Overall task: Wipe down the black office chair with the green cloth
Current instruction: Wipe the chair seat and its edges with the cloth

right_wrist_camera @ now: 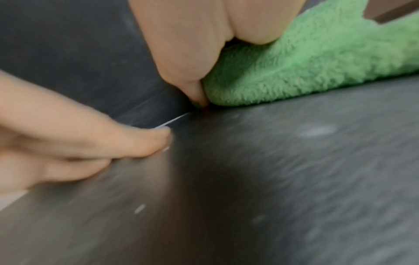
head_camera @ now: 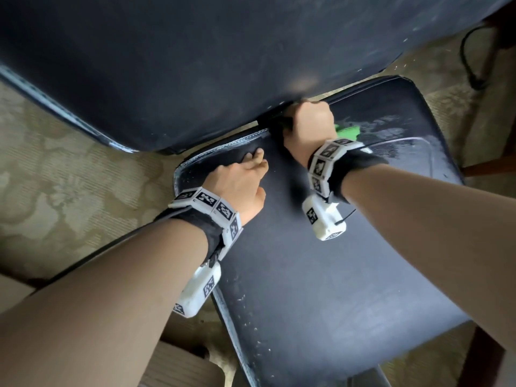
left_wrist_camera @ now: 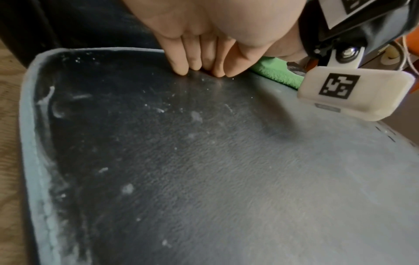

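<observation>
The black office chair fills the head view, its seat (head_camera: 321,275) below and its backrest (head_camera: 195,65) above. White specks and dust smears dot the seat (left_wrist_camera: 158,143). My right hand (head_camera: 310,124) grips the bunched green cloth (head_camera: 347,132) and holds it at the crease where seat meets backrest. In the right wrist view its fingers (right_wrist_camera: 188,53) curl over the cloth (right_wrist_camera: 306,68). My left hand (head_camera: 240,182) rests on the rear left of the seat, fingertips (left_wrist_camera: 183,70) touching the leather, just left of the cloth (left_wrist_camera: 276,73). It holds nothing.
Patterned beige carpet (head_camera: 69,163) surrounds the chair. A black cable (head_camera: 469,60) loops on the floor at the upper right beside a dark wooden furniture leg (head_camera: 485,160). The seat's front half has nothing on it.
</observation>
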The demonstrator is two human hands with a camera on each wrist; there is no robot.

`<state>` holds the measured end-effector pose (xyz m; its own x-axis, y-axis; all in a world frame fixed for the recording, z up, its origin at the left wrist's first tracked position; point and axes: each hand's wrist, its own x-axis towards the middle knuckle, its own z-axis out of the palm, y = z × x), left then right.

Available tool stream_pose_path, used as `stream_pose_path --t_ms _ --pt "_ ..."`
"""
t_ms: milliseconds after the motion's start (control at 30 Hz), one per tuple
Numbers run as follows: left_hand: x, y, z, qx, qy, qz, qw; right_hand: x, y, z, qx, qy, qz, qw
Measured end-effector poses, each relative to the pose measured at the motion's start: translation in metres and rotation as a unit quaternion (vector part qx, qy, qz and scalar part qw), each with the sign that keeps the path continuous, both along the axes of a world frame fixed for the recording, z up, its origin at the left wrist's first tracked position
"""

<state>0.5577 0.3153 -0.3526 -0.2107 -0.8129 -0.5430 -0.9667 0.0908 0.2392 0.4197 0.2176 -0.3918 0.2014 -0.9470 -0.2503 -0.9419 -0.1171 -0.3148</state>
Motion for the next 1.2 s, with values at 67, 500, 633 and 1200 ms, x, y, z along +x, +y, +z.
stream_pose_path --t_ms 67,500,633,1200 --pt "0.003 0.003 0.0 0.008 -0.005 -0.004 1.0 0.016 0.007 -0.001 0.017 -0.036 0.059 0.997" --pt "0.009 0.014 -0.008 -0.008 -0.002 -0.042 0.999 0.006 0.024 -0.011 -0.029 -0.051 0.049 0.997" --pt "0.014 0.011 -0.01 0.0 -0.002 -0.057 0.998 -0.004 0.017 -0.009 -0.02 -0.039 0.129 0.991" --pt "0.013 0.013 0.004 -0.017 -0.009 0.039 0.999 -0.011 0.013 0.007 -0.013 -0.026 0.016 0.999"
